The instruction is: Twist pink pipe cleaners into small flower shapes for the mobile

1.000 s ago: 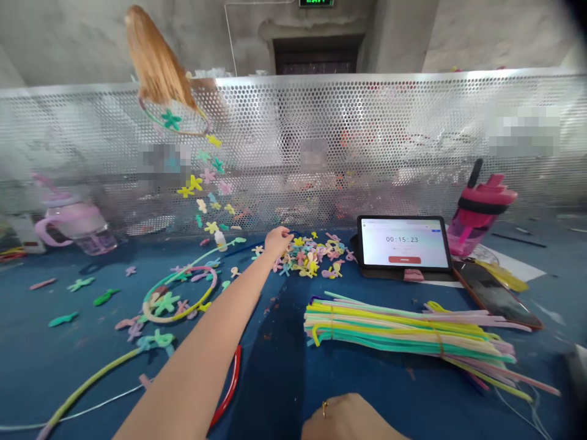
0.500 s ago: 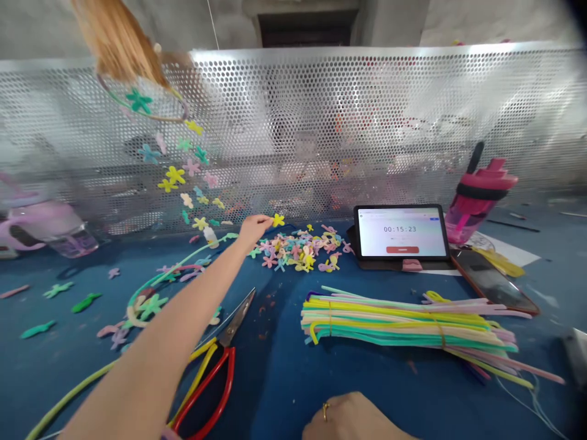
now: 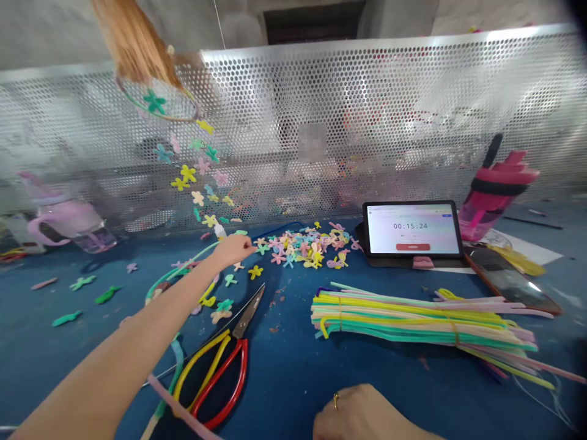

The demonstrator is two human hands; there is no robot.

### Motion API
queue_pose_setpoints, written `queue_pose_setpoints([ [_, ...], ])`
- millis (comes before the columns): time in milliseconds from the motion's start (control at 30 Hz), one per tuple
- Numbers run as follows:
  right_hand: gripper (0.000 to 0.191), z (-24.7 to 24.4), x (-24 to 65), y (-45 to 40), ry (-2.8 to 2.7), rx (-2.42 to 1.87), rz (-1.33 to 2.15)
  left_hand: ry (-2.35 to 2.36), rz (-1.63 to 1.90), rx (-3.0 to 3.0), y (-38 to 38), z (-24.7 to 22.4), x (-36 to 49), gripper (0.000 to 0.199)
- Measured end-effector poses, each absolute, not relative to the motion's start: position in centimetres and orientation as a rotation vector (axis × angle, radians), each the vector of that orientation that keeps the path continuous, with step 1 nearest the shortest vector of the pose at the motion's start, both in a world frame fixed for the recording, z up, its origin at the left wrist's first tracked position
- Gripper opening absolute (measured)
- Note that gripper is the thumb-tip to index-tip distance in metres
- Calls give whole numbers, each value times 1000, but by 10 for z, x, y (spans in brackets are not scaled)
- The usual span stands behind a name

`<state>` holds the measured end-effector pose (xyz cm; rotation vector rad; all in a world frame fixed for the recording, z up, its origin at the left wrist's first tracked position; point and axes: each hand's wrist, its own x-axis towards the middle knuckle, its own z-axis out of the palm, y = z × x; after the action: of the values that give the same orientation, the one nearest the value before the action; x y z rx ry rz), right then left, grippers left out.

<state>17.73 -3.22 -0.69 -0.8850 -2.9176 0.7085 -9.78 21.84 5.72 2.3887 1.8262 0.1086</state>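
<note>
My left hand reaches across to the left edge of a pile of small pastel flower and loop shapes. Its fingers are drawn together, and I cannot see whether anything is in them. A yellow fuzzy flower lies just below the fingertips. Close by are a small green shape and the scissors with red and yellow handles. My right hand, wearing a gold ring, rests curled on the table at the bottom edge. Whatever its fingers may hold is hidden.
A banded bundle of pipe cleaners lies on the right. Behind it stand a tablet with a timer, a phone and a pink cup. Flowers hang from a hoop before a perforated metal screen.
My left hand has let go of the yellow flower, which now lies on the table. The hand has moved slightly down and left in view. The camera's view has shifted; my right hand stays curled.
</note>
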Motion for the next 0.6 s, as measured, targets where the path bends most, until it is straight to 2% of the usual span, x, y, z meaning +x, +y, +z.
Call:
queue_pose_setpoints([
  [300, 34, -55, 177, -34, -2850, -941, 628, 1869, -103, 2553, 248, 31, -60, 28],
  [433, 31, -60, 177, -35, -2841, -961, 624, 1840, -95, 2600, 244, 38, -73, 26],
  [600, 23, -36, 177, -35, -2849, -900, 626, 1630, -89, 2648, 216, 57, -93, 22],
])
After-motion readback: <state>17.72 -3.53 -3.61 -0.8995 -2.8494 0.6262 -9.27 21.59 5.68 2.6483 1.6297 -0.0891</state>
